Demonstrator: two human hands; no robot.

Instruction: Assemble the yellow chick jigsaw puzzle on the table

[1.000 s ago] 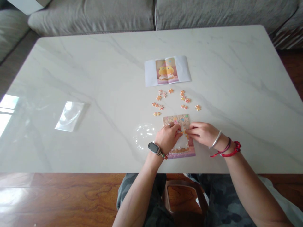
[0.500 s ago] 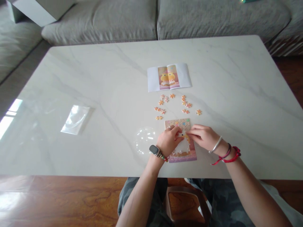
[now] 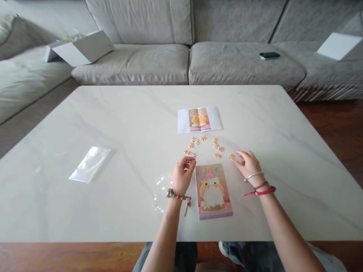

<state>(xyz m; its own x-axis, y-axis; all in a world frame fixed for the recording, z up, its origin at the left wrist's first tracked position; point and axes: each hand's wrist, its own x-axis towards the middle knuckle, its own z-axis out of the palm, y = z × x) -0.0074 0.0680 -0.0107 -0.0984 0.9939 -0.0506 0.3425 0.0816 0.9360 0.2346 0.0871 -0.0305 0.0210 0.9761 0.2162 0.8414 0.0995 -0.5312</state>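
A small pink jigsaw puzzle [image 3: 213, 190], with a white middle that is still unfilled, lies on the marble table [image 3: 113, 124] near me. My left hand [image 3: 183, 175] is just left of its top corner, with the fingers curled into a pinch; what they hold is hidden. My right hand [image 3: 248, 164] lies to the upper right of the puzzle with fingers stretched out, the tips at a lone loose piece [image 3: 231, 156]. Several more loose pieces [image 3: 204, 145] are scattered beyond the puzzle. Behind them lies the folded reference picture [image 3: 199, 119].
A clear plastic bag [image 3: 90, 164] lies on the table's left side. A grey sofa [image 3: 159, 60] runs along the far edge, with a white box [image 3: 81, 47], a phone [image 3: 269, 55] and a white sheet [image 3: 337, 45] on it.
Both hands have lifted off the puzzle. The left went to its upper left corner and the right to the rightmost loose piece. The view tilted up, showing the sofa.
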